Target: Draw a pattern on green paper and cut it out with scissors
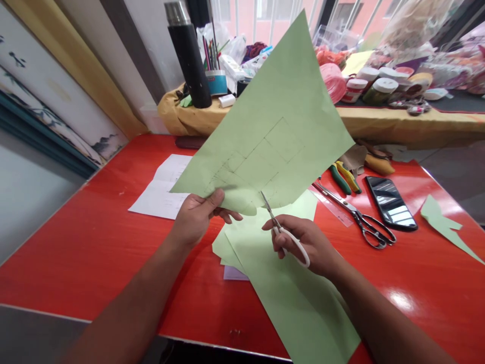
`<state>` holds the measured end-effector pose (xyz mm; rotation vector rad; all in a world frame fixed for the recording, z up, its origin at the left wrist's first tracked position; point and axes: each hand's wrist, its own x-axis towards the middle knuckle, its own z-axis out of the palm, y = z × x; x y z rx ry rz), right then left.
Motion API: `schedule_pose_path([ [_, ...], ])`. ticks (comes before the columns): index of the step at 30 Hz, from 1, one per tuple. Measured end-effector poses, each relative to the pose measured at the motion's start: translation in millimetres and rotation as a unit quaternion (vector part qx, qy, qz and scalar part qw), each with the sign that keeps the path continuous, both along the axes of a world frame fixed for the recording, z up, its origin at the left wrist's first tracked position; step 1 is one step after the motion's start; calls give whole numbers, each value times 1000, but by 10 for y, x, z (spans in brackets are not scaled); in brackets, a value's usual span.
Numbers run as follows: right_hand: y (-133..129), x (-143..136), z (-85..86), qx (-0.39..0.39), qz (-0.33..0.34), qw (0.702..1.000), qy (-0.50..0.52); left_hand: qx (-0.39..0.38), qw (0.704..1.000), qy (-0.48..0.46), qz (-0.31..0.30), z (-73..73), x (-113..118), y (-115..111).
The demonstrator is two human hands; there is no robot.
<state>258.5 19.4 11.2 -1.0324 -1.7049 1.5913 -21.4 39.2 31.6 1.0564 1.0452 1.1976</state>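
Observation:
My left hand pinches the lower edge of a large sheet of green paper, thumb on top and fingers beneath. Pencil lines forming boxes and curves run across the raised sheet. In my right hand is a small pair of scissors with white handles, fingers through the loops. Its blades point up at a notch in the sheet's lower edge. Below both hands, more green paper lies on the red table, reaching past the front edge.
Right of my hands lie large metal shears, a phone, yellow-green pliers and a green paper scrap. White paper rests at left. A black thermos and several jars stand on the ledge behind.

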Motion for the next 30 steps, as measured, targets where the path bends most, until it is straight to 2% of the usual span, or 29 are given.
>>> schedule_pose_path([
  [8,0,-3,15,-4,1,1000,-4,-3,1000,22,3,-3,-14,-1],
  [18,3,-16,33,5,3,1000,-12,-5,1000,-4,-3,9,-5,7],
  [30,10,-14,51,-3,-1,1000,-15,-1,1000,8,5,16,-10,-2],
])
